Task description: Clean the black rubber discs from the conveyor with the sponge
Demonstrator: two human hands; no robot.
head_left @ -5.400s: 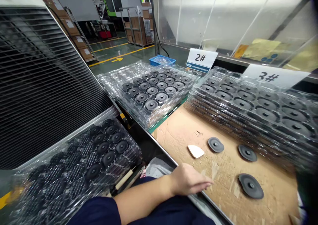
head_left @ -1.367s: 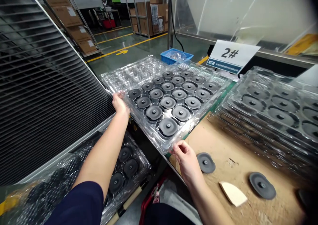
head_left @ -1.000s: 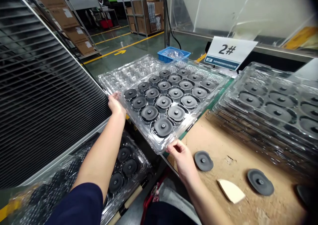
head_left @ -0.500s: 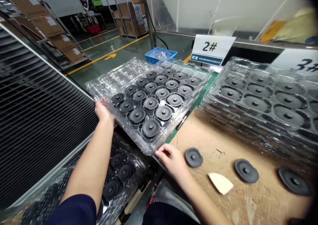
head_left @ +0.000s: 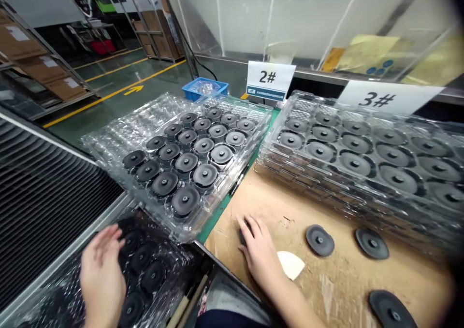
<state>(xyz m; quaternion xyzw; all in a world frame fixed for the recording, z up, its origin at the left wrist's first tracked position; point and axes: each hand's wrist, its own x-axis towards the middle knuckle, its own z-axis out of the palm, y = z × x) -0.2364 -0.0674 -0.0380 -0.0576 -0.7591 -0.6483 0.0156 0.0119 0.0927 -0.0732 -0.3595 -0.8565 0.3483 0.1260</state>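
My left hand (head_left: 103,275) hangs over the lower clear tray of dark discs (head_left: 143,258) at the left, empty, its fingers loosely extended. My right hand (head_left: 263,255) is on the cardboard surface with thumb and fingers around a dark grey round disc (head_left: 245,232), mostly hidden beneath them. Just right of that hand lies a pale wedge-shaped piece (head_left: 291,264). Further right are loose discs with small centre hubs, one disc (head_left: 320,240) nearest. Beyond my hands, a clear plastic tray (head_left: 174,231) rests with rows of the same discs in its pockets.
Stacked clear trays (head_left: 326,185) filled with discs stand at the right, behind the cardboard (head_left: 239,197). Signs 2# (head_left: 270,79) and 3# (head_left: 387,96) stand behind. A blue bin (head_left: 205,89) sits at the back. A black ribbed panel (head_left: 47,197) borders the left.
Both hands have let go of the upper tray. My left hand has moved down and toward me; my right has moved onto a loose disc. The camera view has shifted right.
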